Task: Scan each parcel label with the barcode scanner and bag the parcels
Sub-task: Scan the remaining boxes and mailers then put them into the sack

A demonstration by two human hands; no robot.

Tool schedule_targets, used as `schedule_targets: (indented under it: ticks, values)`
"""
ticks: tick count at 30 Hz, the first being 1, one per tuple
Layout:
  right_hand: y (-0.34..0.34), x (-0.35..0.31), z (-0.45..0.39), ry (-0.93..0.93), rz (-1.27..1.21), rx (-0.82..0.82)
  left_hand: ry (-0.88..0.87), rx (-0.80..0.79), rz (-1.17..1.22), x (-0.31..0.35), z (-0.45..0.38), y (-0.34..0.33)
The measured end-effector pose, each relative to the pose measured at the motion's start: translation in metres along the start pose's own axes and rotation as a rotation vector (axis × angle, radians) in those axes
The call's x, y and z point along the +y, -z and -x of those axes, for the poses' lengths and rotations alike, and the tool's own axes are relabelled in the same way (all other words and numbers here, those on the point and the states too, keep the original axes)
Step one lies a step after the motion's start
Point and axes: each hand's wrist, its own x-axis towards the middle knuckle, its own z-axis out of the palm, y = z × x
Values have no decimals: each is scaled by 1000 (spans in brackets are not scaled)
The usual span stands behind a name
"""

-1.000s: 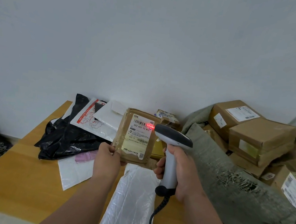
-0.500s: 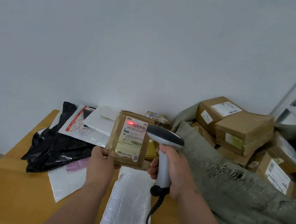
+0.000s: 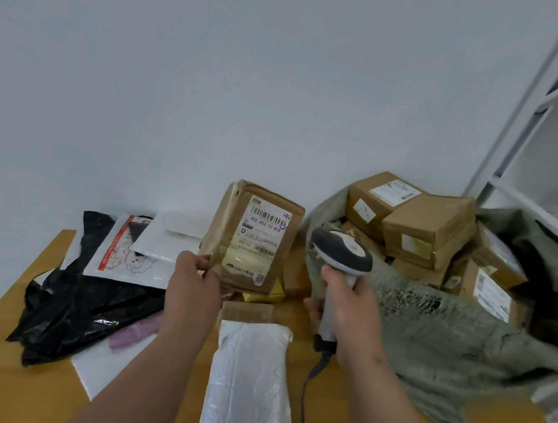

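A: While the left hand pinches the brown parcel by its lower corner, why upright?

B: So its label faces the person; long axis near vertical, just left of the barcode scanner. The right hand wraps the scanner's handle, sack beyond.

Soft even light; slight blur; edges bowed
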Motion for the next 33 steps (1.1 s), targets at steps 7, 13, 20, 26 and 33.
schedule_targets:
  ticks: [7,13,20,26,33]
  values:
    - [41,1,-27,121,249,144,-118,-34,-9,28,7,-12]
    - [77,-3,-67,65,339,133,-237,-8,-39,51,10,-35]
    - [101,14,-71,-38,288,14,-308,17,-42,80,24,-81]
    - [107,24,-50,96,69,-93,-435,15,-164,104,35,-115]
    - [129,12,-38,235,-81,-181,-697,-96,-488,127,46,-143]
